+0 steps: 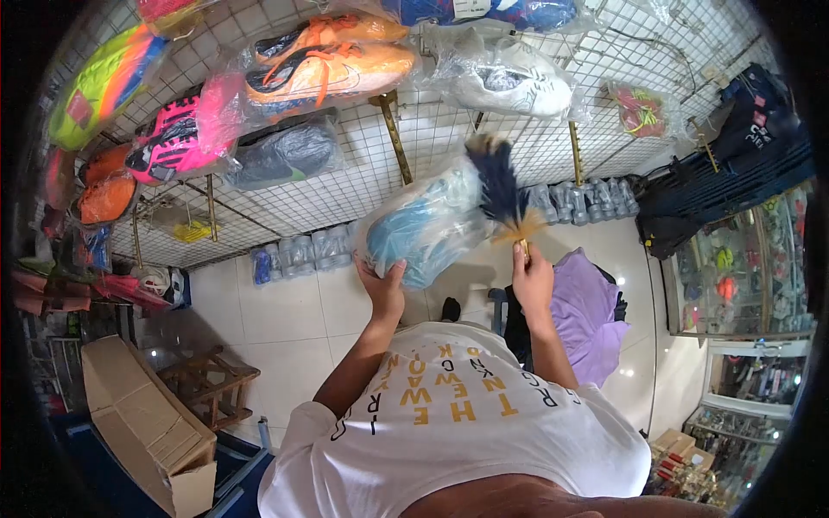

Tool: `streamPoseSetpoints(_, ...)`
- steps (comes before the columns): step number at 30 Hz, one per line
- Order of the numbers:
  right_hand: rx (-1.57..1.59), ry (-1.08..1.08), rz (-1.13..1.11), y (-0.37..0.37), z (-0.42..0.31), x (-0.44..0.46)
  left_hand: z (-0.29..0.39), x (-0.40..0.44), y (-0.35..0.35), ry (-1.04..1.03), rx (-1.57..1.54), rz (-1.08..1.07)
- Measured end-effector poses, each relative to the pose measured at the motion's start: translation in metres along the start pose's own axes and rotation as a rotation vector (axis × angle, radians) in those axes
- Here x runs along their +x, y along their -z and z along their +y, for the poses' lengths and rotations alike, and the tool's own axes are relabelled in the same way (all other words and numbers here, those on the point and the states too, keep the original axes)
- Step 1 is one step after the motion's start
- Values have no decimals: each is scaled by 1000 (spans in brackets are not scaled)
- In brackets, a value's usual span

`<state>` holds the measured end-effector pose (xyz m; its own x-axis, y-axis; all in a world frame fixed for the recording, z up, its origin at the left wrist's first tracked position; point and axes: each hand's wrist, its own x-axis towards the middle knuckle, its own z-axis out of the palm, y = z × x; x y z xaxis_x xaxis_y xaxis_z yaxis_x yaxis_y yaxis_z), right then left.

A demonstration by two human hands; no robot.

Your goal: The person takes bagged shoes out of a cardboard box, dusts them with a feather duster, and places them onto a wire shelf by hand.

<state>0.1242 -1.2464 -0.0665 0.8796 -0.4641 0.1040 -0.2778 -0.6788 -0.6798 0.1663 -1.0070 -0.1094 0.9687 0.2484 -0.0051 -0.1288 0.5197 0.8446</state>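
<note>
My left hand (380, 289) is closed on the lower edge of a light-blue shoe (401, 226) wrapped in a clear plastic bag, held up in front of me. In my right hand (533, 281) is the short handle of a feather duster (499, 181), gripped between thumb and fingers. Its dark feathers point upward, beside the right end of the bag. Whether the feathers touch the plastic I cannot tell.
A wire grid wall (363, 138) carries bagged shoes, among them an orange pair (332, 73) and a white pair (509, 82). Clear containers (587, 203) line its foot. Purple cloth (587, 311) lies at right, a glass showcase (725, 276) beyond. An opened cardboard box (142, 414) and wooden stool (207, 384) stand left.
</note>
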Motion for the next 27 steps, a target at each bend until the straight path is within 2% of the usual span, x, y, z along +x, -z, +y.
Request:
streamPoseSetpoints(1, 44, 28, -61, 2, 0, -6, 4, -1, -4, 22, -47, 29)
streamPoseSetpoints(4, 113, 466, -206, -3, 15, -24, 8, 1, -3, 122, -207, 56)
streamPoseSetpoints(5, 14, 533, -161, -2, 20, -27, 8, 2, -3, 160, -265, 53)
streamPoseSetpoints(8, 219, 39, -32, -22, 49, -21, 10, 2, -4, 174, -245, 119)
streamPoseSetpoints(9, 179, -81, 56, -17, 37, -18, 4, 5, 0, 154, -220, 132)
streamPoseSetpoints(12, 169, 169, -59, -24, 45, -35, -3, 9, 6, 257, -338, 141)
streamPoseSetpoints(13, 145, 452, -114, -27, 49, -39, 0, 7, 4, 292, -372, 95)
streamPoseSetpoints(14, 119, 454, -104, -28, 53, -42, 3, 6, 1, 328, -405, 47)
streamPoseSetpoints(16, 68, 459, -80, -26, 46, -45, 3, 7, -2, 332, -382, 100)
streamPoseSetpoints(20, 245, -25, 107, -42, 58, -36, 6, 5, -4, 391, -397, 184)
streamPoseSetpoints(21, 193, 105, 46, -38, 56, -42, 5, 5, -2, 425, -437, 200)
streamPoseSetpoints(22, 144, 328, -24, -35, 54, -46, 4, 7, 0, 459, -476, 215)
streamPoseSetpoints(24, 39, 767, -162, -29, 48, -50, 6, 13, 6, 541, -564, -3)
streamPoseSetpoints(25, 40, 811, -133, -26, 42, -49, 6, 14, 8, 584, -605, -112)
streamPoseSetpoints(27, 175, 479, 20, -46, 62, -51, 9, 8, 4, 563, -556, 108)
